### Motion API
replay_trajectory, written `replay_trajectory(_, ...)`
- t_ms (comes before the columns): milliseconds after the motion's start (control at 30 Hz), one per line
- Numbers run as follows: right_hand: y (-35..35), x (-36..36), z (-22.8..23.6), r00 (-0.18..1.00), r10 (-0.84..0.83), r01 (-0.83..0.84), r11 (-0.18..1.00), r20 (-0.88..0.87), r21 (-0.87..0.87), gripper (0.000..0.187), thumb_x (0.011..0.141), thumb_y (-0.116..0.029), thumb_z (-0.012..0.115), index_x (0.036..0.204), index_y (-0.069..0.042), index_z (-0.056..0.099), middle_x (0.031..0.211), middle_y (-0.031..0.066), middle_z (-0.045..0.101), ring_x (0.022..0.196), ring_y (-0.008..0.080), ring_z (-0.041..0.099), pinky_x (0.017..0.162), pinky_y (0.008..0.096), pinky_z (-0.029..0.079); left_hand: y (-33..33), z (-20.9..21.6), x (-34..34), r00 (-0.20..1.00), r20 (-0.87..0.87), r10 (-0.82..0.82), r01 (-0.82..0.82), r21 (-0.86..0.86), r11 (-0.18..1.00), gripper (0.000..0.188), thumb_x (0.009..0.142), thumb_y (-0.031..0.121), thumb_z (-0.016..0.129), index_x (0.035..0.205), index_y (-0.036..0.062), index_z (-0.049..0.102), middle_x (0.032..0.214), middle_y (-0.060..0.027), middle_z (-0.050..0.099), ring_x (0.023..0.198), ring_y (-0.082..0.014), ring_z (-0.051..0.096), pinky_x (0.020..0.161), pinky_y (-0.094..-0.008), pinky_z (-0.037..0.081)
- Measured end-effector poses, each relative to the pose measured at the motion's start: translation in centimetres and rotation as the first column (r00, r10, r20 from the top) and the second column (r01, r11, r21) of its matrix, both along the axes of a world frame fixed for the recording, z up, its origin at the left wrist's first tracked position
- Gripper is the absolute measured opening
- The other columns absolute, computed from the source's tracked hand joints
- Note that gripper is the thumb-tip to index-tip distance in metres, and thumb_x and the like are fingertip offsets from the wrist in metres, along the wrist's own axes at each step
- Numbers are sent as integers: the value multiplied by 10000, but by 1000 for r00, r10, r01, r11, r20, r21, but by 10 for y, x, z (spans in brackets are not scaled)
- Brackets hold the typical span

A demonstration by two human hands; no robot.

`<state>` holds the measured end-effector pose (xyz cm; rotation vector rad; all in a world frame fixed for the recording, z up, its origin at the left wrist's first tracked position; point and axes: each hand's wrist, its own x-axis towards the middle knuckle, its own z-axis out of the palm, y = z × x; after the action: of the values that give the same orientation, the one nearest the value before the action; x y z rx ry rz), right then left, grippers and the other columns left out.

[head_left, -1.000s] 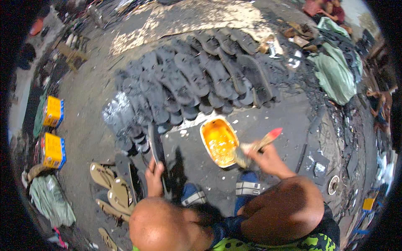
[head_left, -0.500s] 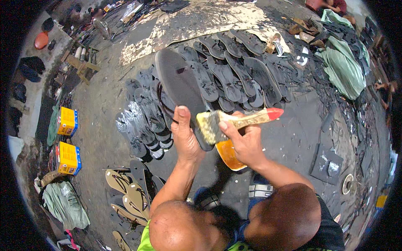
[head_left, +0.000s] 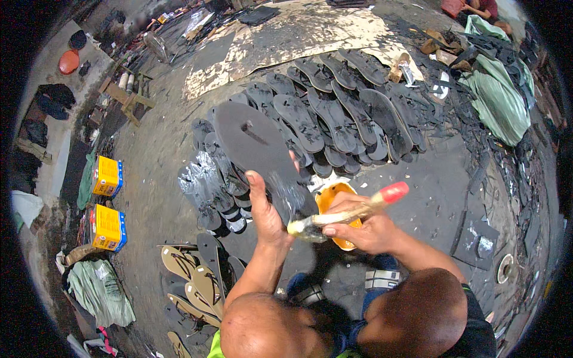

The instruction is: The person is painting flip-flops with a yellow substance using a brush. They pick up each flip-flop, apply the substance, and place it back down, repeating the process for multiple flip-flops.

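Our left hand (head_left: 268,221) clamps 1 sole (head_left: 253,146) facing us, seemingly offering its near end to the brush (head_left: 351,213) our right hand (head_left: 373,230) clamps.

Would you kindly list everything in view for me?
Sole: one, dark grey, centre
Brush: one, pale, red-tipped, centre
Tub: one, orange inside, partly behind brush
Dark sandals: many, black and grey, rows ahead
Other sandals: several, tan, lower left
Boxes: two, yellow and blue, left
Bundles: several, pale green, both sides
Stand: one, brown, upper left
Sheet: one, patchy cream, top
Ring: one, off-white, right
Another person: one, dark red top, upper right
Shoes: two, blue with pale bands, beyond knees
Knees: two, bare, bottom
Left hand: one, bare, holding sole
Right hand: one, bare, holding brush
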<state>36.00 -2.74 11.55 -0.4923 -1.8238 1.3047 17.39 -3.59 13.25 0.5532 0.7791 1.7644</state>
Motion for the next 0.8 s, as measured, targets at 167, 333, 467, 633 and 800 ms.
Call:
replay_trajectory(167, 5, -29, 12, 890, -443, 454, 882, -109, 129, 179, 869, -71, 738, 1023, 0, 682, 933, 81, 643, 811, 195, 597, 725, 322, 484, 2, 2, 0, 1000, -30, 1, 2, 83, 997, 670, 937, 581, 572, 1306, 23, 531, 1209, -103, 647, 1046, -183, 628, 941, -344, 515)
replay_trajectory(333, -10, -3, -1, 998, 65, -63, 991, 13, -114, 180, 894, -157, 728, 1017, -27, 707, 897, 72, 635, 846, 202, 600, 749, 350, 494, 3, -1, -12, 996, -24, 88, -87, 43, 995, 660, 935, 587, 570, 1281, 26, 549, 1171, -88, 654, 987, -180, 640, 888, -333, 529)
replay_trajectory(467, 4, -7, 37, 849, -362, 269, 923, -385, -275, 149, 912, -88, 690, 1022, 4, 652, 979, 94, 625, 884, 161, 585, 793, 354, 477, -8, -29, 0, 965, -256, -58, 52, -29, 998, 618, 979, 551, 522, 1324, 38, 517, 1194, -66, 636, 1056, -168, 614, 928, -335, 500)
replay_trajectory(633, 59, -29, 39, 747, -633, 662, 736, -206, 140, 118, 914, -57, 693, 1005, 15, 675, 904, 54, 625, 797, 116, 573, 725, 267, 464, -33, -39, 22, 893, -429, -137, 134, -38, 990, 597, 1005, 476, 515, 1403, 37, 441, 1340, -85, 567, 1186, -227, 583, 1013, -397, 476)
replay_trajectory(800, 19, -28, 23, 866, -470, 470, 882, -170, -40, 146, 902, -101, 708, 984, 19, 710, 823, 86, 660, 759, 150, 628, 668, 293, 478, -24, -42, 17, 943, -293, -158, 124, -134, 983, 497, 1030, 491, 461, 1284, 71, 540, 1136, -57, 640, 1069, -169, 604, 929, -371, 502)
